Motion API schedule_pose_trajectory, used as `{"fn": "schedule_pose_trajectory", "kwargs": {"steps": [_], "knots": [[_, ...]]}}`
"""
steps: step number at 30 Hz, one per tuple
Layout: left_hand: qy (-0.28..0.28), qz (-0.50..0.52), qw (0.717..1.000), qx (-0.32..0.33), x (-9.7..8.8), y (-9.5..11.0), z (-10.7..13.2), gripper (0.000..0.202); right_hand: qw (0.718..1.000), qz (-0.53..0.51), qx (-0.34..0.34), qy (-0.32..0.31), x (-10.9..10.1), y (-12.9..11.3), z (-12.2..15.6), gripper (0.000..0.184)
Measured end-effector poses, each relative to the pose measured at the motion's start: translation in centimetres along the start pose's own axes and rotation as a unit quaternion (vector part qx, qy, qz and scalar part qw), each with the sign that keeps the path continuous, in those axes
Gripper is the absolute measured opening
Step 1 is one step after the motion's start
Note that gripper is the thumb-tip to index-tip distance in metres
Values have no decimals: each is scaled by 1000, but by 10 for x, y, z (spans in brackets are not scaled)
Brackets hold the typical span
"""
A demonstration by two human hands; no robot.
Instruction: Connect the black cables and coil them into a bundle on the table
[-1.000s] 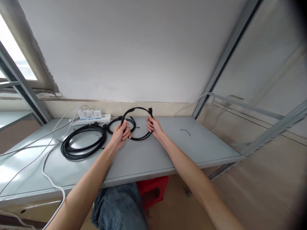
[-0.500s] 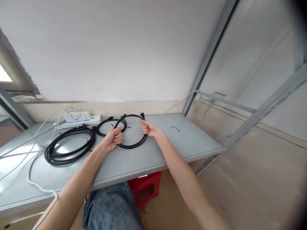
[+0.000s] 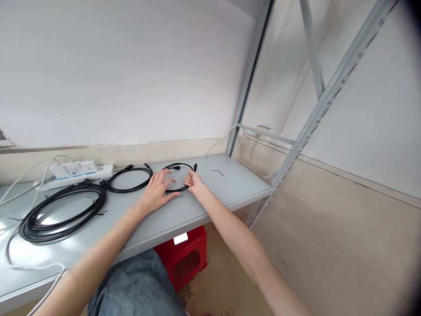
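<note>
A black cable (image 3: 184, 164) lies in a loop on the grey tabletop, one plug (image 3: 176, 167) inside the loop at its far side and another plug (image 3: 195, 167) just above my right hand. Fingers curled around the loop's right side, my right hand (image 3: 192, 181) is closed on it. My left hand (image 3: 159, 189) is spread at the loop's left side, palm down, hiding part of the cable. Whether its fingers touch the cable I cannot tell. Left of that hand rests a second coiled black cable (image 3: 129, 191).
A larger black cable coil (image 3: 42, 239) lies at the left, before a white power strip (image 3: 104, 171) with chargers. A short dark tie (image 3: 217, 172) lies on the tabletop (image 3: 237, 184) to the right. Below is a red stool (image 3: 197, 245) with a phone-like bright object (image 3: 180, 238). A metal post (image 3: 251, 74) rises behind.
My left hand has let go of the cable and opened out. The right hand still grips the loop, which looks smaller. The view has turned to the right.
</note>
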State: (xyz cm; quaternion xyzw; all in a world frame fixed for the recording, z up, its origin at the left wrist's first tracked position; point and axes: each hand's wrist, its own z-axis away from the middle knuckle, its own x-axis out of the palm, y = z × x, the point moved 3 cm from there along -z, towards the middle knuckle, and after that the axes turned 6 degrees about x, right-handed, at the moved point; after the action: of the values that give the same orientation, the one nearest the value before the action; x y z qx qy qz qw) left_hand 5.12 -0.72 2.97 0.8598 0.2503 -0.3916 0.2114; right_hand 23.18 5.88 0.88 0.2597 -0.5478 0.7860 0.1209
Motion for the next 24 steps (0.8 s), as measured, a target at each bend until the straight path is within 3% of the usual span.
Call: {"fn": "schedule_pose_trajectory", "kwargs": {"steps": [2, 5, 8, 11, 14, 16, 17, 20, 22, 24], "knots": [[-37, -50, 997, 44, 10, 4, -7, 45, 1000, 6, 9, 21, 0, -3, -2, 46], [-75, -66, 993, 60, 22, -1, -15, 40, 998, 23, 29, 45, -2, -11, -6, 45], [-118, -61, 991, 24, 27, -7, -16, 36, 992, 122, 17, 39, -16, -26, -7, 37], [-163, -70, 983, -37, 30, -9, -13, 32, 954, 294, -54, -9, -42, -48, 0, 33], [-170, -45, 982, -68, 33, -8, -13, 29, 885, 433, -167, 39, -81, -68, 15, 27], [-152, -13, 985, -76, 36, -9, -14, 34, 799, 519, -265, 150, -106, -78, 27, 13], [-143, -3, 987, -77, 36, -9, -15, 39, 746, 563, -287, 209, -116, -80, 31, 18], [-136, -21, 987, -78, 38, -8, -13, 54, 621, 657, -266, 335, -131, -76, 35, 46], [-137, -49, 986, -85, 36, -5, -10, 56, 581, 693, -216, 369, -133, -70, 31, 50], [-133, -59, 985, -94, 33, -1, -6, 55, 560, 716, -175, 379, -131, -64, 26, 45]]}}
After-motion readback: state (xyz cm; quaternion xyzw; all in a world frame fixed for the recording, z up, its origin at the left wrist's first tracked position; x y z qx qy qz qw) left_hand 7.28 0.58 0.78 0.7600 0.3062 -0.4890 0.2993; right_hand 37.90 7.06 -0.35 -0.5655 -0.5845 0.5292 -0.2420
